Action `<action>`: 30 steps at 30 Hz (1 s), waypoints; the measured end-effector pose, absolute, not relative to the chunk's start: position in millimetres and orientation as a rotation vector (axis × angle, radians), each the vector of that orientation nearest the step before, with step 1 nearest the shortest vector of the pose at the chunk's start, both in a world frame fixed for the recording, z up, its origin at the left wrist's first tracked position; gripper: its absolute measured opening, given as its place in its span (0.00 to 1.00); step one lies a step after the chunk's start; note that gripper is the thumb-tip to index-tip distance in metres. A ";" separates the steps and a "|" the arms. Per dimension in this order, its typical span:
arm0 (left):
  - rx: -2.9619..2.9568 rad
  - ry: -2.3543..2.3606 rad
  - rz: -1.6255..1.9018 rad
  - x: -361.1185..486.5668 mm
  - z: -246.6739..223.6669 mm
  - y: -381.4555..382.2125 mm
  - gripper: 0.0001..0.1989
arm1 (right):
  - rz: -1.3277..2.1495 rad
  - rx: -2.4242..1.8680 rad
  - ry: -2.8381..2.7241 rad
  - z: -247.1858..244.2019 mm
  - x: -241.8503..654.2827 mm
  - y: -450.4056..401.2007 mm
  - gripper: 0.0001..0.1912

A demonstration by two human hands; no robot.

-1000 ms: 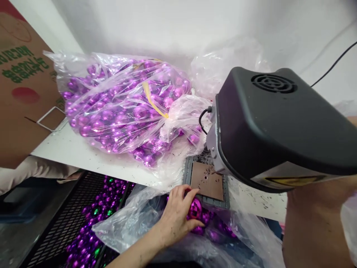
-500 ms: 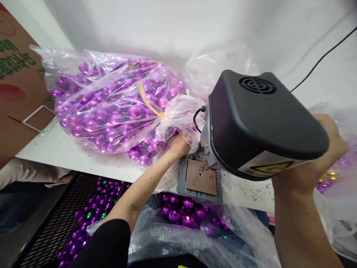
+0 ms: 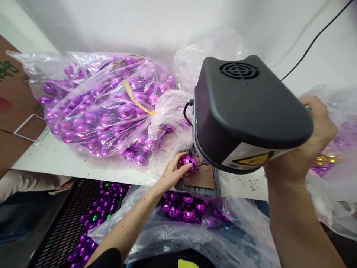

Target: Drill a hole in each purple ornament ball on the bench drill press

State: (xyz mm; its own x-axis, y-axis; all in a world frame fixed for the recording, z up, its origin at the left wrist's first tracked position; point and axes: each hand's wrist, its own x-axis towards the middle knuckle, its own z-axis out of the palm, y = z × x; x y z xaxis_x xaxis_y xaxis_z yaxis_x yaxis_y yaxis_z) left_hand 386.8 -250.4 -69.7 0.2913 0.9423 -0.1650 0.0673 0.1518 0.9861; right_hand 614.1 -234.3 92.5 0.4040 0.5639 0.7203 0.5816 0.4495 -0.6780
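My left hand [image 3: 174, 173] pinches a purple mirrored bauble [image 3: 189, 162] between thumb and fingers. The bauble is over a brown board [image 3: 203, 178] with a small dark hole, lying on a grey metal base [image 3: 217, 189]. Above the base looms a black-housed machine [image 3: 251, 108] that looks like a bench drill press; its working end is hidden. Curled against the far right side of the housing is my right hand [image 3: 320, 126], closed; its fingers and what they grip are mostly hidden. Below the base, an open plastic bag [image 3: 240, 232] holds several purple baubles [image 3: 188, 214].
A tied clear bag of purple baubles [image 3: 97, 111] fills the table's left side. Dark shavings litter the white tabletop [image 3: 245, 184]. Down left, a black mesh crate [image 3: 60, 219] holds more baubles. A cardboard box [image 3: 13, 100] stands far left. A black cable [image 3: 312, 44] runs up right.
My left hand has drawn back from beside the tied bag's neck to over the board, with a bauble now showing in it. My right hand stays at the machine's side. The view has shifted slightly.
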 end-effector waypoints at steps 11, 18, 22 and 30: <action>1.854 1.267 0.980 405.7 -83.2 -264.6 0.20 | -0.013 -1.160 -1.258 95.4 612.1 -235.3 0.19; 2.145 1.167 0.967 413.5 -89.4 -272.2 0.21 | -0.032 -1.169 -1.264 95.2 613.3 -235.9 0.19; 2.045 1.123 0.949 416.5 -93.3 -271.3 0.20 | -0.001 -1.163 -1.278 96.5 613.0 -237.3 0.19; 1.972 1.071 0.926 414.9 -93.3 -270.8 0.20 | -0.301 -1.052 -1.375 68.2 610.0 -276.4 0.11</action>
